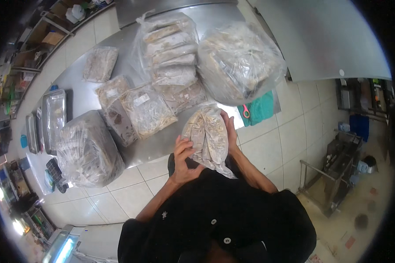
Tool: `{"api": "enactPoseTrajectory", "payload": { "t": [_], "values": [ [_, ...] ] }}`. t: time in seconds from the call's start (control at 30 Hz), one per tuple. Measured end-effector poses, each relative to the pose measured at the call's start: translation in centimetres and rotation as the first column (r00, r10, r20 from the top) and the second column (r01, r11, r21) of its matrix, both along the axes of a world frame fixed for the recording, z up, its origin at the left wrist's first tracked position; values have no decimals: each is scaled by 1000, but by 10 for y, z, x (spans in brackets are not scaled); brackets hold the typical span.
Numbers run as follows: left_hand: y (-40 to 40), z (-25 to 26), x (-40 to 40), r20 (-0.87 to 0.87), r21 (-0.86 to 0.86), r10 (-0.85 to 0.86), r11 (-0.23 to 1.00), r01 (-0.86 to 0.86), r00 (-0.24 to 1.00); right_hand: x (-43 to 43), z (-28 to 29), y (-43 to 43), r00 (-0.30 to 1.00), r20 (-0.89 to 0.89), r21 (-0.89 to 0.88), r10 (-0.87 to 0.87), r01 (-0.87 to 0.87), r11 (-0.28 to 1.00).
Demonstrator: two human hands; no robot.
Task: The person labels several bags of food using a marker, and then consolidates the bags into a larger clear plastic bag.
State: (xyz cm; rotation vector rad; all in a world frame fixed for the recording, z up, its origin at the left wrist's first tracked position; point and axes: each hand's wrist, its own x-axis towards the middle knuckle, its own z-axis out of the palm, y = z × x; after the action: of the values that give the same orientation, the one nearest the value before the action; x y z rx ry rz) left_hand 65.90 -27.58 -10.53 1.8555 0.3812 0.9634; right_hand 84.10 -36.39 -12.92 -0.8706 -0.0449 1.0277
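Between my left hand [184,161] and my right hand [229,130] I hold a clear plastic bag of frosted, pale brown frozen food [206,136] near the front edge of the steel table [141,149]. My left fingers press its left side and lower end; my right hand grips its far right side. Just left of it lies a flat frosted packet with a label [148,108]. Another labelled packet [115,111] partly lies beside that one. Behind them, an open plastic bag [171,49] holds several stacked frozen packets. What the food is, I cannot tell.
A large full plastic bag [242,62] stands at the back right, by a green cloth [260,108] and pink-handled scissors [246,111]. Another bulky bag [89,151] sits at the left front edge, near metal trays [54,115]. One lone packet [100,64] lies farther back.
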Motion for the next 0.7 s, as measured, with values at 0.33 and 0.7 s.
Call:
{"api": "enactPoseTrajectory", "payload": {
  "t": [0.33,0.7],
  "values": [
    [49,-45,8,-138,-89,-118,990,107,983,-8,5,-5,555,774,-439,304,125,890],
    [99,-2,12,-357,-114,-226,974,197,906,-13,93,20,-92,714,-698,695,-11,716]
  ]
}}
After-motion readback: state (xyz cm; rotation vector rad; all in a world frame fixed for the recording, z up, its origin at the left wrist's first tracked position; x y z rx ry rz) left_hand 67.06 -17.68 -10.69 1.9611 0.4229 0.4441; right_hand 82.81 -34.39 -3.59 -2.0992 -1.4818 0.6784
